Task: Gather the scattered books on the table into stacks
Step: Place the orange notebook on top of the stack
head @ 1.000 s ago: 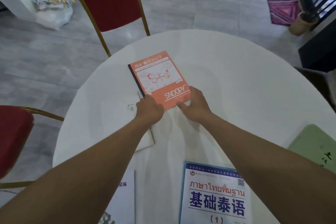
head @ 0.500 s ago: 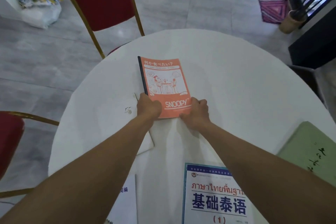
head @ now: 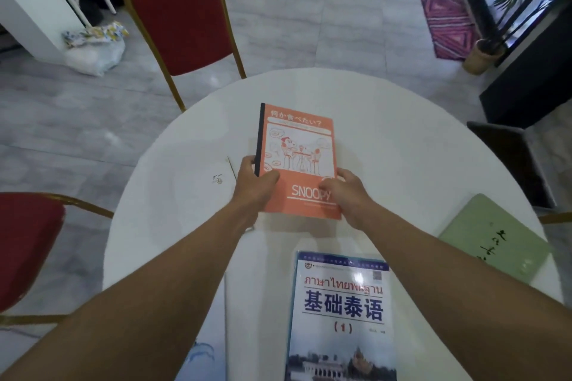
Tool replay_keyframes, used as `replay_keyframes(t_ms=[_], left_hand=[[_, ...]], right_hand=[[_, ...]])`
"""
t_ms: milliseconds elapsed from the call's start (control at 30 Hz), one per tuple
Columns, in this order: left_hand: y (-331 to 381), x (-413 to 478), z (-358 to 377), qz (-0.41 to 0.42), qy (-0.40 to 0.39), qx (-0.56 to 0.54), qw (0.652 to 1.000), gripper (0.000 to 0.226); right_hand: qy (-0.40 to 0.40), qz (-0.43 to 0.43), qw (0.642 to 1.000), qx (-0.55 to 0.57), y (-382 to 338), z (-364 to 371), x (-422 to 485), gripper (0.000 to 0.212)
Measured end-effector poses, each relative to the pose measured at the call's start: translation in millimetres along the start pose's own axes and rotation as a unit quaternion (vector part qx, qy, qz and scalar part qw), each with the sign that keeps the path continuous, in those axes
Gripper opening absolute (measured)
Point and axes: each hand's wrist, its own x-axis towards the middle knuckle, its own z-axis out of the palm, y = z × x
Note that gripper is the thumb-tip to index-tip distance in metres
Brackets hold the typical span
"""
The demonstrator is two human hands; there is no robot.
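Observation:
An orange Snoopy notebook [head: 297, 145] with a black spine is held over the middle of the round white table [head: 402, 139]. My left hand [head: 255, 184] grips its lower left edge, thumb on the cover. My right hand [head: 346, 192] grips its lower right corner. A white book marked 55 [head: 213, 182] lies flat just left of my left hand. A blue and white language textbook [head: 342, 315] lies near the front edge. A pale green book [head: 495, 235] rests at the right edge. Another white book [head: 210, 353] peeks out under my left forearm.
A red chair with a gold frame [head: 182, 15] stands behind the table, another red chair [head: 24, 241] at the left. A dark stool [head: 507, 161] sits at the right. On the floor are a plastic bag [head: 96, 52], a potted plant [head: 486, 52] and a pink mat [head: 448, 22].
The orange notebook has turned from slanted to nearly square with me and come closer. Both hands have shifted up along its lower sides, thumbs now on the cover.

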Motion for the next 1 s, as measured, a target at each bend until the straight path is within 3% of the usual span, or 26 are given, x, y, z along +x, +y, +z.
replay_keyframes(t_ms=[167,500,667,900,1000], left_hand=[[-24,-52,6,0.016,-0.049,0.058,0.997,0.055],[-92,-139,31,0.029,-0.053,0.266,0.962,0.027],[-130,-167,44,0.046,-0.105,0.339,0.934,0.035],[-172,-188,51,0.020,-0.049,0.459,0.887,0.041],[-178,-189,52,0.014,-0.055,0.489,0.870,0.042]], right_hand=[[-0.034,0.014,0.999,-0.015,30,-31,-44,0.041],[-0.051,-0.050,0.991,-0.116,129,-88,-118,0.029],[-0.027,-0.014,0.980,-0.199,173,-108,-144,0.045],[-0.048,-0.025,0.952,-0.300,214,-112,-162,0.020],[-0.046,-0.029,0.949,-0.311,218,-112,-161,0.040]])
